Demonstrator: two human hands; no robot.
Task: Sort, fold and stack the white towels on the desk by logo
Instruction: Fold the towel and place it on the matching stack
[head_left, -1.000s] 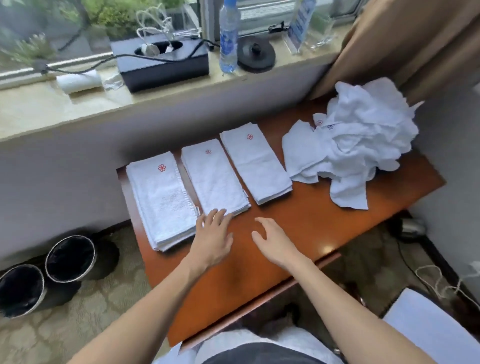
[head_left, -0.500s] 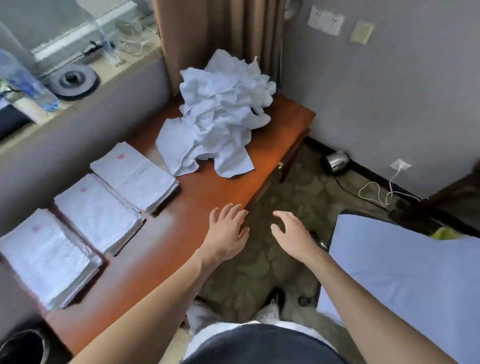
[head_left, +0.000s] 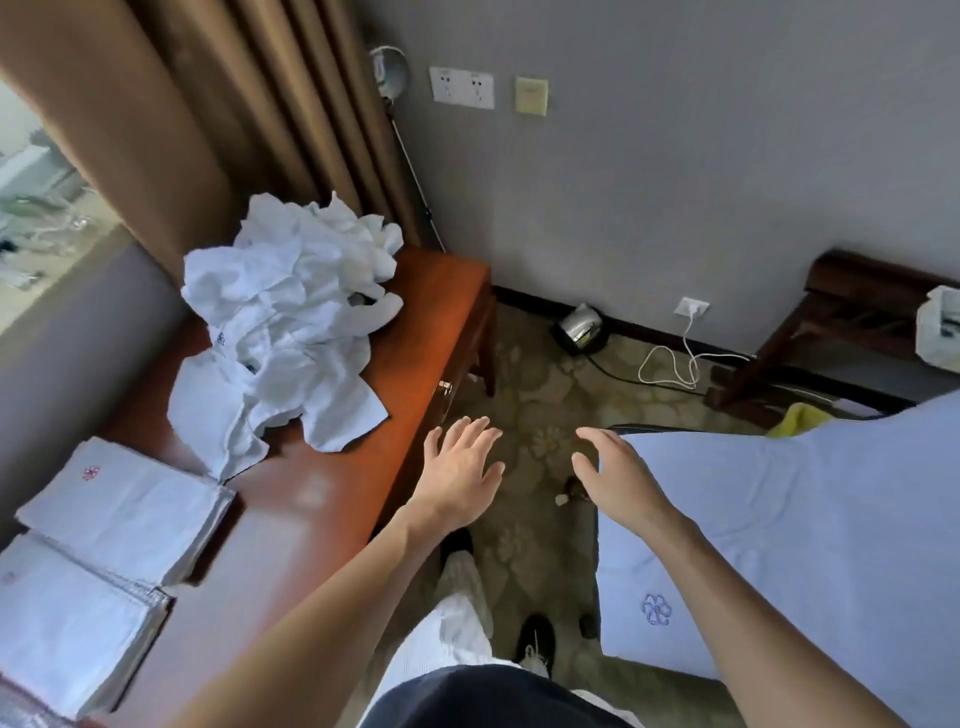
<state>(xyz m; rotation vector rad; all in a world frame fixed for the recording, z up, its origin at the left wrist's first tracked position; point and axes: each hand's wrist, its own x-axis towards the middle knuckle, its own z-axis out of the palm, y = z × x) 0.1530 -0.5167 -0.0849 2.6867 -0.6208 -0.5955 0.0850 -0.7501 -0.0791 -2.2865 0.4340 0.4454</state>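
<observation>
We've swung right: L hand (head_left: 460, 470) & R hand (head_left: 621, 475), fingers (head_left: 470, 430) spread, empty, now hang past the counter (head_left: 322, 499) edge; towel pile (head_left: 291, 312) waits unsorted.

I'm seeing a brown curtain (head_left: 171, 119) hanging at left, a double wall socket (head_left: 461, 87) sitting high on the grey wall, a metal kettle (head_left: 579, 326) (shiny, blurred) standing on patterned carpet (head_left: 540, 415), and a white cable (head_left: 670, 364) looping beside it.

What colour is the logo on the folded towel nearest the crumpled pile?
Red; the logo shows best in the head view.
</observation>
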